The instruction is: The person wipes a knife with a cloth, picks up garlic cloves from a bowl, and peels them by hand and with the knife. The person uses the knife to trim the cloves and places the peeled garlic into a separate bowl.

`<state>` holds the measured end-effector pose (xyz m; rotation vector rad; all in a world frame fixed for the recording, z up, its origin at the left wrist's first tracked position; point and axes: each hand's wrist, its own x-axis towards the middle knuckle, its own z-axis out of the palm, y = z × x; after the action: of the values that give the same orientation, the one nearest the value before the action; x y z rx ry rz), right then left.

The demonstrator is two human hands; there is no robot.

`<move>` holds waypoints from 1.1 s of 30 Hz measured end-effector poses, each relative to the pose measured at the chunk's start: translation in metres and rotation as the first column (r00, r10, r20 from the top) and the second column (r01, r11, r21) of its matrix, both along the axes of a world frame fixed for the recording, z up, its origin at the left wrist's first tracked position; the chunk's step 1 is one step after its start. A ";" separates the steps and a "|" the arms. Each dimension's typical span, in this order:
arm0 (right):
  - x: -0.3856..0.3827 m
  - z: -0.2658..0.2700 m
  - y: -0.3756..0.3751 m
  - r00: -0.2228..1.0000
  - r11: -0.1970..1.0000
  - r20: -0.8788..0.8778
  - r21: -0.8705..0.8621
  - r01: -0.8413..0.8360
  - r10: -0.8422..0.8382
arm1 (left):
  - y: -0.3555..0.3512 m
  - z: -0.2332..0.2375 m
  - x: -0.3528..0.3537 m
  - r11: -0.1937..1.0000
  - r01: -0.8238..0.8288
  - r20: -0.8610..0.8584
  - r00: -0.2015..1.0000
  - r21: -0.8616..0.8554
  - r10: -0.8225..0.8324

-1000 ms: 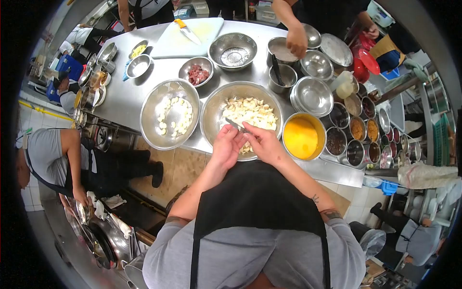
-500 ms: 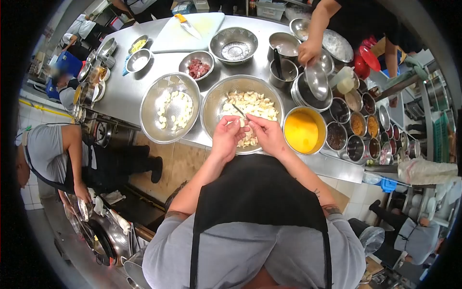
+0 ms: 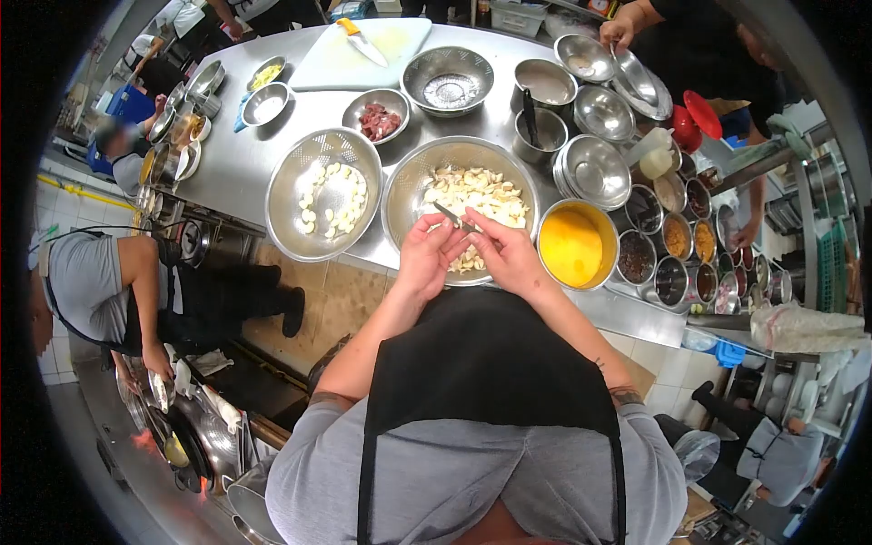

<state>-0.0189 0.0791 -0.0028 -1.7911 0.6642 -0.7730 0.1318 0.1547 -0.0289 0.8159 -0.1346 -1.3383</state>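
Note:
My right hand [image 3: 502, 252] is closed around a small knife [image 3: 447, 214], its dark blade slanting up and left past my fingertips. Against it, my left hand [image 3: 429, 252] is curled, fingers pinched around what seems to be a garlic clove, mostly hidden by the fingers. Both hands are over the near side of a perforated metal colander [image 3: 397, 195] holding many garlic cloves [image 3: 481, 193], some with skin on. To the left stands a second colander [image 3: 283, 200] with pale peeled cloves [image 3: 347, 218] spread over its bottom.
A pot of yellow liquid [image 3: 574, 243] stands right of the colander. Behind are a bowl of raw meat [image 3: 377, 122], a perforated bowl [image 3: 446, 82] and a cutting board [image 3: 318, 65] with a knife [image 3: 365, 45]. Stacked bowls [image 3: 595, 173] and seasoning containers crowd the right; co-workers stand around.
My hands stay together over the colander; the knife blade has tipped slightly lower. A co-worker's hand at the upper right has drawn back with a metal bowl, uncovering the stacked bowls.

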 end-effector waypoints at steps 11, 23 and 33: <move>0.001 0.000 -0.001 0.998 0.999 -0.042 -0.010 -0.041 0.041 | 0.000 -0.006 -0.003 0.999 -0.015 0.004 1.000 -0.052 0.015; 0.000 0.010 -0.002 0.994 0.998 -0.095 0.057 -0.040 0.046 | -0.003 0.004 -0.008 0.996 -0.082 0.099 0.991 -0.037 0.086; 0.003 0.001 -0.004 0.999 0.999 -0.011 -0.032 -0.034 0.034 | -0.003 -0.001 -0.004 0.996 -0.055 0.117 0.991 -0.069 0.063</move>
<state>-0.0154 0.0748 -0.0021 -1.8318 0.6300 -0.7559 0.1280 0.1518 -0.0295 0.8384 -0.2452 -1.2240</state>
